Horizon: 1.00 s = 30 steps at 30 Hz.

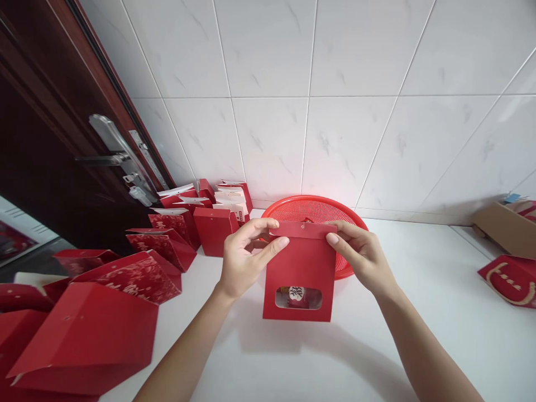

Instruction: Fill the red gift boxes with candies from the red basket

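The left hand [247, 259] and right hand [360, 257] pinch opposite ends of the folded top flap [302, 230] of a red cardboard windowed bag [299, 279], holding it upright before a round red plastic mesh basket [314, 199].

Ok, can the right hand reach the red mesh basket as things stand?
Probably yes. The right hand is beside the red mesh basket, nothing between them, but it is pinching the flap of the red paper bag and would need to let go.

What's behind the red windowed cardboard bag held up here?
A round red plastic mesh basket lies behind the red windowed cardboard bag, its rim showing above and to the right; the part directly behind the bag is covered.
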Motion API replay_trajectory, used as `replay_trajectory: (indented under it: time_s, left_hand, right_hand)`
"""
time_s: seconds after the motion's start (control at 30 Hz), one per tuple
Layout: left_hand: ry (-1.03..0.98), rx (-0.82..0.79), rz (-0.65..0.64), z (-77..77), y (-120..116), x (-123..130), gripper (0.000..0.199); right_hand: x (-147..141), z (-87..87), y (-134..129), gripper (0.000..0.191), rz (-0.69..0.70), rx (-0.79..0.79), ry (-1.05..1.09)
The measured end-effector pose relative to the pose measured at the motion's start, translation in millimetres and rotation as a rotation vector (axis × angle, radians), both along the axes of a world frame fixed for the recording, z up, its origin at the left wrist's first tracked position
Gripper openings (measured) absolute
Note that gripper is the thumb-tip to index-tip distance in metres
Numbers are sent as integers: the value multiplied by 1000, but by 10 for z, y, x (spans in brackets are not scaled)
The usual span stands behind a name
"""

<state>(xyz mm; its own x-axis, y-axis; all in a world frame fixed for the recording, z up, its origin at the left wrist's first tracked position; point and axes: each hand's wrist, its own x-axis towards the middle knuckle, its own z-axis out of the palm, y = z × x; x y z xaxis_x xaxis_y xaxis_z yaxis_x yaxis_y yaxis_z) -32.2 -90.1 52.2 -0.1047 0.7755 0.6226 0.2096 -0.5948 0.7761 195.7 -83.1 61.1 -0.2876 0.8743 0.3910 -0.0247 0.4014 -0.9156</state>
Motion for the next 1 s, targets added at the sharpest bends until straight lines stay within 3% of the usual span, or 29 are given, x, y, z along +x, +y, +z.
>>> replay_trajectory:
  time_s: [0.13,0.5,0.73,1.0]
  left_hand:
    - [-17,3,15,6,-6,2,23]
    - [17,30,-32,-4,36,-4,14]
    - [-13,-2,-80,24,28,-37,15]
    - [-64,88,54,5,24,8,14]
  right_hand:
    - [45,28,2,31,57,-12,-22]
    - [2,-18,7,25,-50,-48,55]
    - [25,-25,21,21,-32,-55,79]
    - [35,-8,27,22,77,-64,56]
